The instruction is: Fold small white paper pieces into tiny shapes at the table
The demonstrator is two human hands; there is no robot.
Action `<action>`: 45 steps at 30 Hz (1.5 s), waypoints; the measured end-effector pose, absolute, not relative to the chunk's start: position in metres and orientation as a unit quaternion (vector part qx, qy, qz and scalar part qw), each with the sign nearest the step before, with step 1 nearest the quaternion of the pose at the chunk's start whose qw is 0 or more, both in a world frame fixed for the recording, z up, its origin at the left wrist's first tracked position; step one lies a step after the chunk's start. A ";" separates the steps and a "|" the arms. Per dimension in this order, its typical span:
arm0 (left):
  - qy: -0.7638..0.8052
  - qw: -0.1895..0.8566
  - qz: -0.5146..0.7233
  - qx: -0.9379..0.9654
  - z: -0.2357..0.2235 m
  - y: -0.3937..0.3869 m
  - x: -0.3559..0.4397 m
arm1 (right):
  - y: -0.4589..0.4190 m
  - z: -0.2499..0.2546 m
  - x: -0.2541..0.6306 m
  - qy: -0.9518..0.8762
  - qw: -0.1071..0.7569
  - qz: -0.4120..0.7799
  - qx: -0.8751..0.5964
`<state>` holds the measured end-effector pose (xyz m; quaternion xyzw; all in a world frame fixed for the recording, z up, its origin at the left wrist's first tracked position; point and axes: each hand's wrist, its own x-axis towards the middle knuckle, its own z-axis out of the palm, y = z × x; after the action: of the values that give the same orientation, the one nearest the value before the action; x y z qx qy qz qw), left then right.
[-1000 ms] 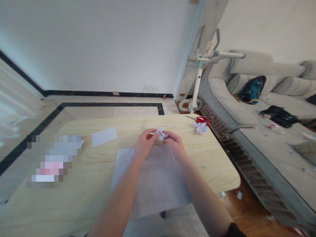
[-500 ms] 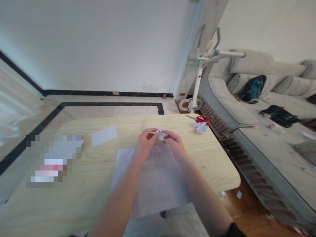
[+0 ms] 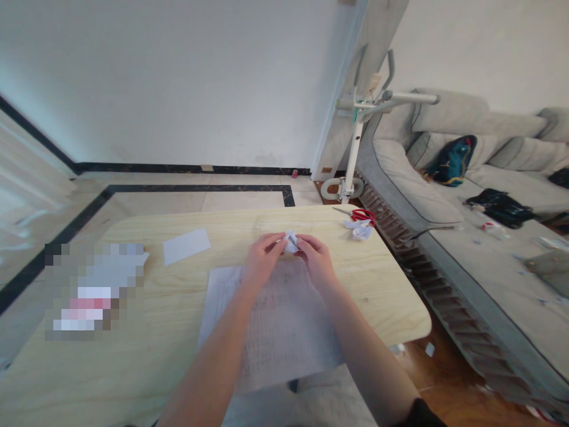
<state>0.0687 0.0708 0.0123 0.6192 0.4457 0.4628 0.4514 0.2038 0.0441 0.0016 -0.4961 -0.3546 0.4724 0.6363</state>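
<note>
A small piece of folded white paper [image 3: 291,242] is pinched between both hands, just beyond the top edge of a large printed sheet [image 3: 284,332]. My left hand [image 3: 263,256] grips its left side with thumb and fingers. On the right side my right hand [image 3: 316,256] holds it the same way. Fingertips cover the paper's edges, so its full shape is hidden. Both forearms reach over the printed sheet, which lies flat on the wooden table [image 3: 382,290].
A blank white paper [image 3: 186,246] lies left of my hands. Red-handled scissors [image 3: 363,216] and crumpled white paper [image 3: 359,229] sit at the far right corner. A pixelated patch [image 3: 95,290] hides something at left. Right of the table stands a grey sofa [image 3: 480,237].
The folded paper has turned slightly between my fingers, and its visible folds look more compact. Both hands stay in nearly the same place; the objects around them have not moved.
</note>
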 end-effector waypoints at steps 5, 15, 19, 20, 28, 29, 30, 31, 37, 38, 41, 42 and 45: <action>0.454 0.441 0.466 0.618 0.011 0.071 0.069 | 0.044 0.004 0.202 -0.355 0.643 0.460 -0.498; 0.448 0.371 0.478 0.658 0.007 0.072 0.068 | 0.042 0.003 0.202 -0.383 0.636 0.431 -0.513; 0.439 0.357 0.482 0.669 0.010 0.070 0.068 | 0.043 0.004 0.203 -0.344 0.649 0.480 -0.480; 0.437 0.355 0.480 0.673 0.010 0.070 0.068 | 0.043 0.005 0.203 -0.336 0.650 0.491 -0.474; 0.436 0.339 0.485 0.678 0.012 0.068 0.070 | 0.045 0.005 0.203 -0.283 0.637 0.547 -0.464; 0.435 0.339 0.485 0.679 0.012 0.067 0.070 | 0.045 0.005 0.204 -0.275 0.637 0.555 -0.459; 0.435 0.338 0.484 0.680 0.013 0.067 0.070 | 0.045 0.006 0.204 -0.268 0.636 0.565 -0.452; 0.435 0.338 0.483 0.680 0.013 0.067 0.070 | 0.045 0.006 0.204 -0.261 0.635 0.575 -0.445; 0.444 0.328 0.479 0.683 0.013 0.067 0.069 | 0.045 0.003 0.201 -0.278 0.634 0.561 -0.454; 0.446 0.327 0.480 0.681 0.013 0.067 0.070 | 0.045 0.002 0.201 -0.295 0.634 0.543 -0.465; 0.449 0.336 0.480 0.674 0.012 0.068 0.070 | 0.044 0.001 0.201 -0.374 0.619 0.472 -0.504; 0.450 0.344 0.481 0.669 0.012 0.068 0.070 | 0.043 0.001 0.200 -0.398 0.611 0.452 -0.513; 0.452 0.386 0.478 0.647 0.014 0.068 0.070 | 0.042 0.003 0.200 -0.434 0.605 0.418 -0.521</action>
<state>0.0700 0.0675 0.0137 0.6470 0.4518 0.4781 0.3856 0.2000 0.0420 0.0030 -0.5209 -0.4339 0.4182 0.6046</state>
